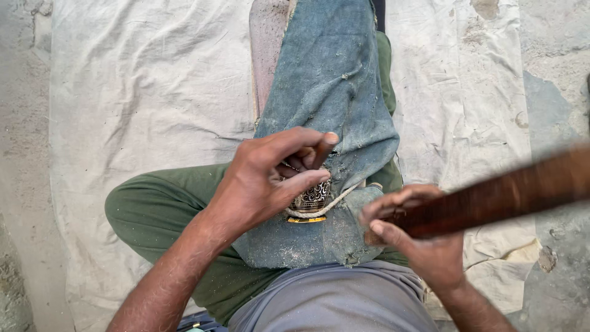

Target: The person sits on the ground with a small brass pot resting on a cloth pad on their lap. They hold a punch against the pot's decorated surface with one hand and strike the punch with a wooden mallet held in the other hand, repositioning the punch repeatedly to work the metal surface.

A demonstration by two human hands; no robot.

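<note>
Denim cloth, faded blue and dusted with sawdust, is lying over the person's lap and running up toward twelve o'clock across a wooden board. The left hand, just left of centre, is curling its fingers closed around a small carved piece with dark and pale patterning, pinning it against the denim; the thumb is pressing along its near side and the forefinger is arching over the top. The piece is sitting at the centre, on the cloth, with a pale cord looping under it. The right hand, at about four o'clock, is gripping tight around a long dark wooden stick, which is stretching out blurred toward three o'clock. Green trousers are showing at eight o'clock, over a pale sheet spread on the ground.
</note>
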